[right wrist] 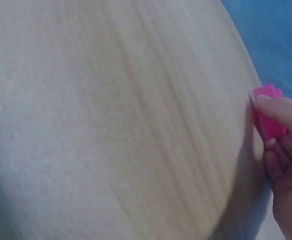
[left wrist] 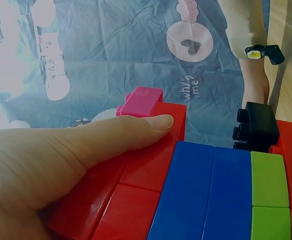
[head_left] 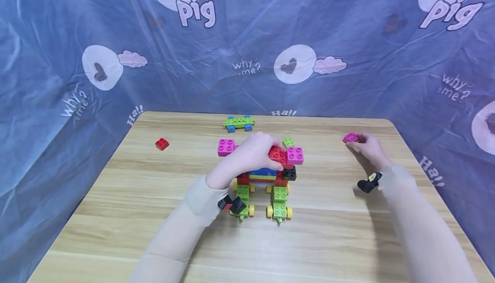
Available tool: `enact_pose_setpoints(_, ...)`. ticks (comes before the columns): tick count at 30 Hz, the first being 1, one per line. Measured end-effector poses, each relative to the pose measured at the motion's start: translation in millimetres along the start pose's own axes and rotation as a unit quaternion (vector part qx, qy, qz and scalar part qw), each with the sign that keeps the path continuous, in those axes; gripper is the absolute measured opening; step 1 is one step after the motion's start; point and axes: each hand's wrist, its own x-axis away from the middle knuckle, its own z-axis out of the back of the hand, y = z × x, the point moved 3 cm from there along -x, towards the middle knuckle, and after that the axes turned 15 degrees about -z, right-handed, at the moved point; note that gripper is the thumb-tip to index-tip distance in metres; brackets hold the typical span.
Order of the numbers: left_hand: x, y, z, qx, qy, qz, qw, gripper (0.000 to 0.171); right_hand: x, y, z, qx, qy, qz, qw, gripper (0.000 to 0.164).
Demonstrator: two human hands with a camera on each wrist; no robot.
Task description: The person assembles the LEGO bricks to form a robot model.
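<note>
Near the table's middle stands a structure of toy building bricks. It has a blue middle layer (left wrist: 206,190), red bricks (head_left: 277,155) on top, and lime-green bases (head_left: 280,201) with yellow wheels below. My left hand (head_left: 258,152) grips its red top, the thumb (left wrist: 140,129) lying along the red bricks in the left wrist view; the other fingers are hidden there. Off to the right, my right hand (head_left: 370,149) pinches a pink brick (head_left: 350,138) between thumb and fingers. The same pink brick (right wrist: 269,122) shows in the right wrist view; whether it touches the table I cannot tell.
Behind the structure, a lime-green wheeled base (head_left: 239,123) with blue wheels sits at the table's back. A loose red brick (head_left: 162,144) lies at the left, and a lime-green brick (head_left: 288,142) shows just behind the structure. Blue printed cloth (head_left: 247,38) hangs around the wooden table (head_left: 325,244).
</note>
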Motion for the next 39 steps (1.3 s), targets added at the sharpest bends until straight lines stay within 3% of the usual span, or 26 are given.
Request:
enact_pose_setpoints(15, -2.8, 2.1, 1.7, -0.005, -0.012, 0.015, 0.9998, 0.046, 6.5, -9.1, 16.9, 0.071, -0.101, 0.002, 0.992, 0.059)
enact_pose_setpoints(18, -3.3, 3.1, 1.4, -0.01, -0.018, 0.023, 0.9995, 0.047, 8.6, -12.1, 18.7, 0.074, -0.113, 0.002, 0.991, 0.061)
enact_pose_setpoints(24, -4.5, 5.8, 2.1, -0.029, -0.034, 0.03, 0.9986, 0.05, 10.8, -22.1, 19.7, 0.041, -0.127, 0.04, 0.99, 0.063)
enact_pose_setpoints(32, -4.7, 6.0, 4.0, -0.064, -0.038, 0.001, 0.9973, 0.062, 27.4, -55.0, 12.2, 0.098, -0.156, 0.044, 0.982, 0.058)
enact_pose_setpoints(39, -1.8, 8.3, 6.6, -0.04, -0.017, -0.013, 0.999, 0.063, 40.2, -91.2, 10.5, 0.108, -0.187, 0.068, 0.974, 0.052)
